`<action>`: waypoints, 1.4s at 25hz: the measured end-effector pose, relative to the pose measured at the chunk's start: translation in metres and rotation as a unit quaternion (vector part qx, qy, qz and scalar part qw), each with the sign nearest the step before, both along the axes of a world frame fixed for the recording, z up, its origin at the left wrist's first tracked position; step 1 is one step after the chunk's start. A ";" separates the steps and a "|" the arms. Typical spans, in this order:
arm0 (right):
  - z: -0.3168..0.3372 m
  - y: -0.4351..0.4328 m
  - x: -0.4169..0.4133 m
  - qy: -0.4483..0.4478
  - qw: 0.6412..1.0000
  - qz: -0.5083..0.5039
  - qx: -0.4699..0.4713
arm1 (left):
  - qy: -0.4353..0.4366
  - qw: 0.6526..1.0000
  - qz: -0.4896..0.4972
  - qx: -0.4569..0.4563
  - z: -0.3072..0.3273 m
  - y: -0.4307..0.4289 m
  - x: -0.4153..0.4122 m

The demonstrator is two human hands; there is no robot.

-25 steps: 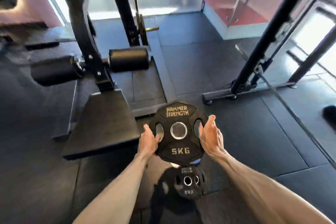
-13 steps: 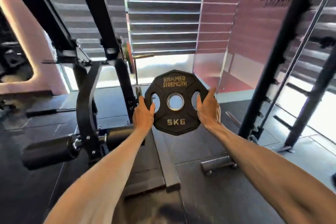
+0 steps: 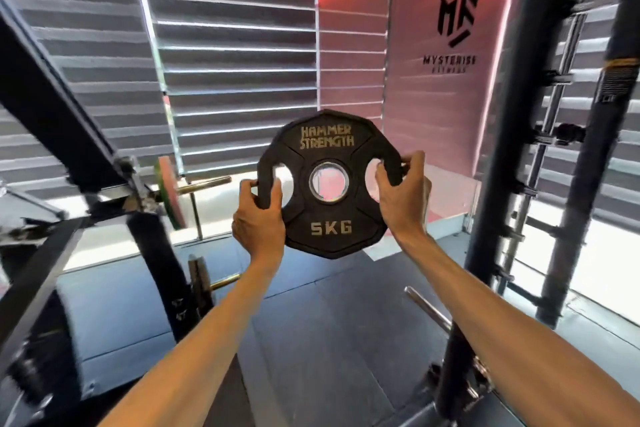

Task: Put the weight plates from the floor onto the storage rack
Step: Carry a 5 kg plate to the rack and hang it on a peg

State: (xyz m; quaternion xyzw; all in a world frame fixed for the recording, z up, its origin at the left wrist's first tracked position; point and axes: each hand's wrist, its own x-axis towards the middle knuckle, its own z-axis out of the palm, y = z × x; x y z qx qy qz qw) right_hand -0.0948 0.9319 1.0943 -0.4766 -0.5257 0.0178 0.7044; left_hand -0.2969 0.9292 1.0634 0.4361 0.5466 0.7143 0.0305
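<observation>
A black 5 kg weight plate [image 3: 327, 218] marked Hammer Strength is held upright in the air at chest height, its face toward me. My left hand [image 3: 258, 218] grips its left rim through the left grip hole. My right hand [image 3: 401, 194] grips its right rim, fingers curled through the right grip hole. To the left, a brass-coloured storage peg [image 3: 204, 184] sticks out of the black machine frame [image 3: 152, 253] with a green and red plate [image 3: 169, 196] on it. A lower peg [image 3: 225, 281] carries a dark plate [image 3: 201, 282].
A black rack upright [image 3: 502, 149] and a second post [image 3: 595, 149] stand at the right, with a chrome peg [image 3: 427, 308] low near my right forearm. Window blinds [image 3: 235, 62] and a pink logo wall [image 3: 446, 80] fill the back. Dark rubber floor [image 3: 329, 340] lies below.
The plate has risen from near the floor to chest height as my view lifted. Both hands shifted from flat palms on its sides to fingers curled through the grip holes.
</observation>
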 end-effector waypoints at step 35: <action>0.033 0.871 0.397 -0.011 0.915 -0.376 0.143 | -0.008 0.898 -0.423 0.122 0.039 1.039 0.474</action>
